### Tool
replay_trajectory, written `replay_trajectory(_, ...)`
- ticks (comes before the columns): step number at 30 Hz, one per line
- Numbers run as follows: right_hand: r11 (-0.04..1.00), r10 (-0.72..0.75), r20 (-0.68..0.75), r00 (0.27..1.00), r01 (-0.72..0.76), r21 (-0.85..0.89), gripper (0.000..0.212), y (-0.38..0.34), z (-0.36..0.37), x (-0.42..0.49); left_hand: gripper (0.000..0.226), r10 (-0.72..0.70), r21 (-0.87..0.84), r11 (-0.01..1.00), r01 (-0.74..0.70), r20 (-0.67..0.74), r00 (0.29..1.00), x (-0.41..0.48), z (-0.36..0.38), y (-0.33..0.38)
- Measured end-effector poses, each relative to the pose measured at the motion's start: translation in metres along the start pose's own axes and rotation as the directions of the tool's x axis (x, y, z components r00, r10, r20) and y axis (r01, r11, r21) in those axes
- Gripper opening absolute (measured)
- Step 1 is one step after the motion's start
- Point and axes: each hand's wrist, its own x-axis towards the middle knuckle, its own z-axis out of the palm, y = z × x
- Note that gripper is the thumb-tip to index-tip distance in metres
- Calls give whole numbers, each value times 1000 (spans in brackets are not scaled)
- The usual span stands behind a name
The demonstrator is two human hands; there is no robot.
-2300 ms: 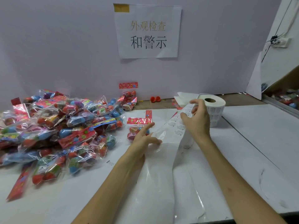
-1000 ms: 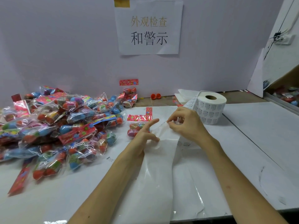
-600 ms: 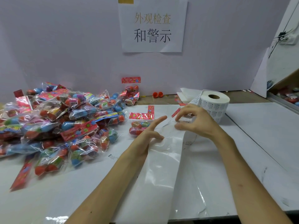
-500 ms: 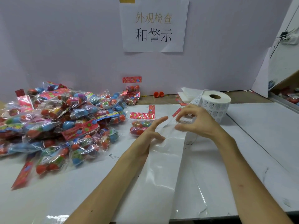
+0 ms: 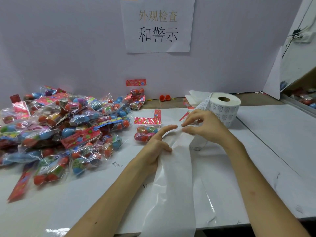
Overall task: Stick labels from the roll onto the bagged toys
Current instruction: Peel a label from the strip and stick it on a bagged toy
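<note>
Your left hand (image 5: 156,142) and right hand (image 5: 205,130) meet on the label strip (image 5: 174,177).
The left lies flat on the glossy strip, fingers straight; the right arches over it, thumb and forefinger pinching its edge (whether a label is lifted, I cannot tell). The roll (image 5: 224,106) stands just behind your right hand. One bagged toy (image 5: 146,133), a clear bag of coloured eggs, lies beside your left fingers; the pile of bags (image 5: 59,127) covers the left of the table (image 5: 282,134).
</note>
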Motion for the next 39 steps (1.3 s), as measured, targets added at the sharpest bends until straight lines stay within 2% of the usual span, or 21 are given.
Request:
replay_trajectory(5,1000,6,-18,1000,-6,-2,7,1,2,1,80,48,38,998,-47,-8,999,2,1,-3)
replay_trajectory(12,999,-9,-127,992,3,-46,5,5,3,3,81,36,112,993,-34,-18,999,2,1,-4)
replay_trajectory(17,999,-15,-207,978,6,-42,17,6,2,4,80,-21,255,967,28,-30,999,2,2,-1)
replay_trajectory(19,999,-16,-160,987,11,-32,13,6,-1,4,80,-47,272,961,50,-18,999,1,2,0)
replay_trajectory(21,1000,-4,-51,999,3,-20,6,6,-4,1,80,-32,268,963,42,-40,999,1,0,1)
replay_trajectory(23,998,27,23,999,-26,-54,13,7,-6,0,79,-15,255,966,36,-83,996,2,-2,1)
replay_trajectory(27,995,62,-10,998,-63,-79,13,7,-5,-1,79,-13,259,965,38,-95,995,3,-1,2)
replay_trajectory(39,994,46,-73,996,-53,-98,9,3,1,-1,77,-33,313,949,26,17,999,-6,5,2)
